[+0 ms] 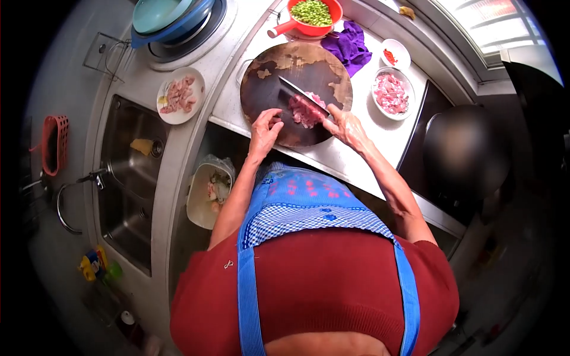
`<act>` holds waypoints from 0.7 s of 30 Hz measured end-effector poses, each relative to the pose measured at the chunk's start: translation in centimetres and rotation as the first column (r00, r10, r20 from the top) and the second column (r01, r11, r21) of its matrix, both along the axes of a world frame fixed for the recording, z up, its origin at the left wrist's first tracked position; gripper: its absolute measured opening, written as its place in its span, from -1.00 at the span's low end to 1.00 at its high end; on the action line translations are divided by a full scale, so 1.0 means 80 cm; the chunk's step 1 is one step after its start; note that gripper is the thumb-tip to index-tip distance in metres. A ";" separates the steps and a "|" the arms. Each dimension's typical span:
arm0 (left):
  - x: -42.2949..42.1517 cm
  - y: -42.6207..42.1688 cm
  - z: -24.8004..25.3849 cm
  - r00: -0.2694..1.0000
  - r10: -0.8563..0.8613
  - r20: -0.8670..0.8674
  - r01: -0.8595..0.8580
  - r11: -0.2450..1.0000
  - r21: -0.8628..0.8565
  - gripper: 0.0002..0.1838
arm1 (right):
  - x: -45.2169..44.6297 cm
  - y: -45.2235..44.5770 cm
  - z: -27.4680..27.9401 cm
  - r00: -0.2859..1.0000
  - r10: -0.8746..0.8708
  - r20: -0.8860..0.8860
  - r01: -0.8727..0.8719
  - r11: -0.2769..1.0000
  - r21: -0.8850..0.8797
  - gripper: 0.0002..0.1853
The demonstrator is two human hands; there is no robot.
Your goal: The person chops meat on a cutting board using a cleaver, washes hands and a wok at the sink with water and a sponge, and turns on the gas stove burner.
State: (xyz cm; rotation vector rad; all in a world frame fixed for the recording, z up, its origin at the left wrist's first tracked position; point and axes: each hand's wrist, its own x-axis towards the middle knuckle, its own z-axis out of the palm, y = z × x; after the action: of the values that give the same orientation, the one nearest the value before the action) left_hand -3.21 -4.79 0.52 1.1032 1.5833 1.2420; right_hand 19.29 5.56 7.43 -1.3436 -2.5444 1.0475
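My right hand (346, 126) is closed round the handle of a kitchen knife (295, 90), whose blade points up and to the left over the round chopping board (255, 89). Beneath and beside the blade lies a heap of cut raw meat (304, 116). My left hand (265, 132) is at the board's lower left edge, fingers loosely bent with a gap between them and the thumb. Nothing shows in that hand, and it is apart from the meat and the knife.
Right of the board are a bowl of sliced meat (392, 93), a small bowl of red pieces (396, 54) and a wok (466, 151). Behind are a purple cloth (350, 47) and a red strainer (285, 27). Leftward: a plate of meat (197, 98), sink (127, 172) and waste bin (199, 202).
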 end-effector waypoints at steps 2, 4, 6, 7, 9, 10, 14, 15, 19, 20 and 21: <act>-0.010 -0.015 0.004 0.999 0.034 -0.019 -0.035 0.998 -0.049 -0.66 | -0.010 -0.005 0.021 0.999 -0.005 -0.036 0.005 1.000 0.001 -0.70; -0.017 -0.030 0.011 0.998 0.068 0.005 -0.068 0.993 -0.094 -0.67 | -0.012 -0.012 0.019 0.944 0.049 -0.327 -0.034 0.998 0.052 -0.73; -0.019 -0.042 0.011 0.992 0.120 0.030 -0.116 0.988 -0.102 -0.67 | -0.002 0.001 -0.018 0.970 0.224 -0.090 -0.206 0.963 0.174 -0.71; -0.020 -0.050 0.011 0.989 0.139 0.049 -0.134 0.985 -0.106 -0.67 | -0.001 0.003 -0.017 0.981 0.176 -0.078 -0.171 0.983 0.066 -0.71; -0.022 -0.065 0.011 0.983 0.171 0.070 -0.162 0.980 -0.114 -0.67 | -0.002 0.009 0.004 0.991 0.118 -0.064 -0.119 0.993 -0.020 -0.72; -0.025 -0.067 0.011 0.976 0.206 0.069 -0.197 0.974 -0.115 -0.68 | -0.004 0.007 0.013 0.990 0.127 -0.063 -0.128 0.992 -0.017 -0.72; -0.031 -0.081 0.013 0.967 0.256 0.001 -0.253 0.959 -0.124 -0.69 | -0.004 -0.010 -0.012 0.978 0.155 -0.142 -0.158 0.987 -0.008 -0.70; -0.032 -0.082 0.012 0.967 0.254 0.013 -0.252 0.963 -0.101 -0.70 | -0.008 -0.009 -0.009 0.981 0.191 -0.008 -0.191 0.981 0.027 -0.70; -0.036 -0.089 0.012 0.954 0.300 0.001 -0.297 0.948 -0.117 -0.70 | -0.018 -0.011 0.032 0.962 0.114 -0.247 -0.119 0.993 -0.006 -0.75; -0.037 -0.091 0.010 0.954 0.301 0.000 -0.299 0.947 -0.121 -0.70 | -0.013 -0.012 0.015 0.962 0.114 -0.247 -0.120 0.993 -0.010 -0.75; -0.038 -0.093 0.007 0.953 0.303 0.002 -0.300 0.947 -0.114 -0.70 | -0.005 -0.011 -0.014 0.973 0.184 -0.141 -0.180 0.983 0.040 -0.75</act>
State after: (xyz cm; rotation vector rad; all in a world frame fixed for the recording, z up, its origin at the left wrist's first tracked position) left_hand -6.23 -12.19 1.06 0.7948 1.8335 1.3357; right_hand 18.90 4.71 6.31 -1.0030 -2.6005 1.0909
